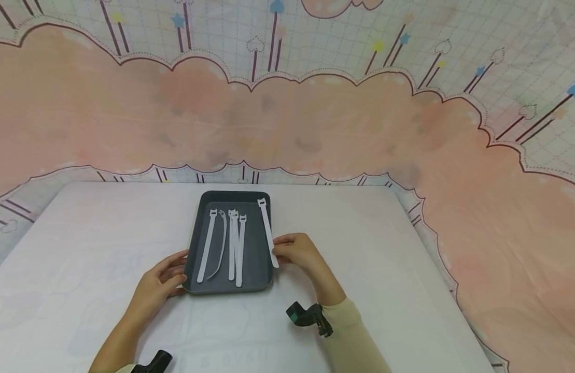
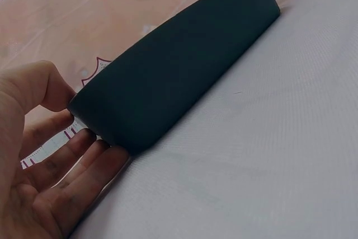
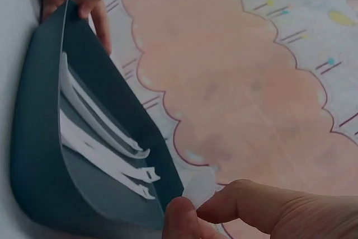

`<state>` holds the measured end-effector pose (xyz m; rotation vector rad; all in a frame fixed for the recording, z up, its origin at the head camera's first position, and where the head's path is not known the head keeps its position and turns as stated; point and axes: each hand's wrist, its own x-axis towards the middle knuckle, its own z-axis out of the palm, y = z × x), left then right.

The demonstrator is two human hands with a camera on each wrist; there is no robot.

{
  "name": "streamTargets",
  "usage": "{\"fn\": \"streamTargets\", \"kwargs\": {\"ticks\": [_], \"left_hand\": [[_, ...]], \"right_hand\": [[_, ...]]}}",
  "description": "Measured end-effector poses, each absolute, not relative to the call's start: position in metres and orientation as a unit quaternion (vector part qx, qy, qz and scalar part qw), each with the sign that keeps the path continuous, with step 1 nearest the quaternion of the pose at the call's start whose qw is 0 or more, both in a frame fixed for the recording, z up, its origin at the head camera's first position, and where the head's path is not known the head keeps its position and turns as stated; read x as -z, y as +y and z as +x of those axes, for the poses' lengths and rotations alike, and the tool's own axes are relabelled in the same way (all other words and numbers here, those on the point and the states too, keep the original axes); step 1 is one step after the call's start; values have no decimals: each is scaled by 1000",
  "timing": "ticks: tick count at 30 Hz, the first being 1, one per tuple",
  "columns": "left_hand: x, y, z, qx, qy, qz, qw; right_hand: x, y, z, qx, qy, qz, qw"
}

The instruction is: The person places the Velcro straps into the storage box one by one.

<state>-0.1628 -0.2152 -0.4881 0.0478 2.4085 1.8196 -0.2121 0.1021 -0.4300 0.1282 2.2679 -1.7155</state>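
Note:
A dark grey rectangular tray [image 1: 255, 274] lies on the white table. My left hand [image 1: 157, 282] holds its near left corner, the thumb at the rim and the other fingers against the outer wall, as the left wrist view shows. Between thumb and fingertips, my right hand [image 1: 300, 254] pinches a white strap-like cable tie [image 1: 266, 223] with a slotted head. This tie slants over the tray's right side, its plain end by the rim. Several more white cable ties [image 1: 206, 248] lie lengthwise inside, one of them bent [image 1: 223, 246]; some overlap near the middle.
The white tabletop [image 1: 380, 269] stretches around the tray on all sides. Behind and to the right hangs a patterned cloth [image 1: 278, 124] in peach and white. Black wrist cameras sit on both arms, the right one [image 1: 308, 315] near the tray's lower right.

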Motion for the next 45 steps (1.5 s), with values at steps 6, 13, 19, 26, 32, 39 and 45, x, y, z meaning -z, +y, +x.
{"fn": "streamTargets", "kwargs": {"ticks": [6, 13, 19, 26, 32, 39, 45], "left_hand": [[489, -215, -163, -604, 795, 22, 61], [488, -214, -163, -596, 800, 21, 61], [488, -214, -163, -594, 802, 19, 62], [490, -215, -164, -592, 803, 19, 61], [490, -213, -163, -593, 803, 19, 59], [489, -213, -163, -596, 800, 18, 58], [490, -213, -164, -596, 801, 19, 56]], "right_hand": [[427, 90, -215, 609, 773, 40, 174], [425, 75, -219, 603, 773, 30, 194], [428, 64, -221, 599, 778, 38, 182], [433, 52, -219, 591, 787, 55, 166], [440, 44, -215, 534, 835, 59, 122], [442, 36, -210, 470, 875, 61, 100], [443, 32, -209, 435, 893, 53, 101]]}}
